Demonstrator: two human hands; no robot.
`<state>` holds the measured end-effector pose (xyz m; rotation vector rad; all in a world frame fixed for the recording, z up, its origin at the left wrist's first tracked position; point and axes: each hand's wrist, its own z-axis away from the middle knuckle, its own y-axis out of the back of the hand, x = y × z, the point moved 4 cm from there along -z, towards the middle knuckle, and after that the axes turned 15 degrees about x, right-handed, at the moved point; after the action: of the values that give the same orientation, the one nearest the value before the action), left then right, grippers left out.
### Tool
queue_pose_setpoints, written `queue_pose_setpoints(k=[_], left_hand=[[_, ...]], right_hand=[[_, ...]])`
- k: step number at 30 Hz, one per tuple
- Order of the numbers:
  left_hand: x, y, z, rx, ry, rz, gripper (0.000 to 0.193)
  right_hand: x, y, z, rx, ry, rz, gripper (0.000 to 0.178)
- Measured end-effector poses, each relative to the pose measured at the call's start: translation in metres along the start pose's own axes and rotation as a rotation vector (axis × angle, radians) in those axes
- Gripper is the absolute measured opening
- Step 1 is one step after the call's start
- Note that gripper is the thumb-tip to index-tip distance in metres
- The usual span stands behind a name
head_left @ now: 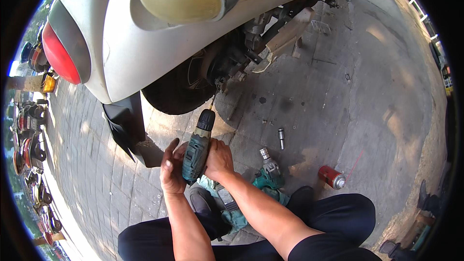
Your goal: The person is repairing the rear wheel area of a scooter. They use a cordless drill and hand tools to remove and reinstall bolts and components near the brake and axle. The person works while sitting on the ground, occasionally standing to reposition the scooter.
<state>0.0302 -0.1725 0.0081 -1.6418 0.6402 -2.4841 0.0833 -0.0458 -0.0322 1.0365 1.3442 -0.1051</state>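
A dark green cordless drill (196, 153) with a black chuck points away from me. Its thin bit reaches up to the metal parts by the wheel hub (220, 83) of a white scooter; I cannot tell whether the tip is inside a hole. My right hand (220, 160) is closed round the drill from the right, its grip mostly hidden below the body. On the other side, my left hand (173, 168) has its fingers apart, close against the drill's rear body. The black tyre (179, 87) stands just beyond the drill, under the white body panel (159, 48).
A green impact wrench (268, 176) lies between my feet, with a loose socket (282, 138) beyond it. To the right lies a red spray can (332, 177). A coil spring (235, 106) rests near the wheel. The black mudguard (126, 128) hangs at the left.
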Motion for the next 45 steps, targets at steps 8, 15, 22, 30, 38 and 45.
queue_pose_setpoints(k=[8, 15, 22, 30, 38, 45], left_hand=[[-0.052, 0.028, 0.034, 0.040, 0.110, 0.002, 0.096], [-0.042, 0.004, 0.028, 0.283, -0.193, -0.303, 0.045], [-0.055, -0.017, 0.024, 0.435, -0.209, -0.439, 0.040], [-0.062, -0.027, 0.026, 0.548, -0.159, -0.230, 0.039], [-0.050, -0.032, 0.023, 0.564, -0.153, -0.273, 0.041], [-0.051, -0.044, 0.027, 0.616, -0.143, -0.203, 0.036]], right_hand=[[-0.018, 0.001, -0.008, -0.230, -0.111, -0.060, 0.051], [0.016, 0.033, -0.061, -0.572, -0.186, -0.585, 0.046], [0.045, 0.045, -0.138, 0.366, 0.064, -0.090, 0.029], [0.051, 0.029, -0.147, 0.359, 0.143, -0.169, 0.020], [0.049, 0.026, -0.146, 0.410, 0.206, -0.171, 0.017], [0.052, 0.026, -0.146, 0.397, 0.146, -0.197, 0.018]])
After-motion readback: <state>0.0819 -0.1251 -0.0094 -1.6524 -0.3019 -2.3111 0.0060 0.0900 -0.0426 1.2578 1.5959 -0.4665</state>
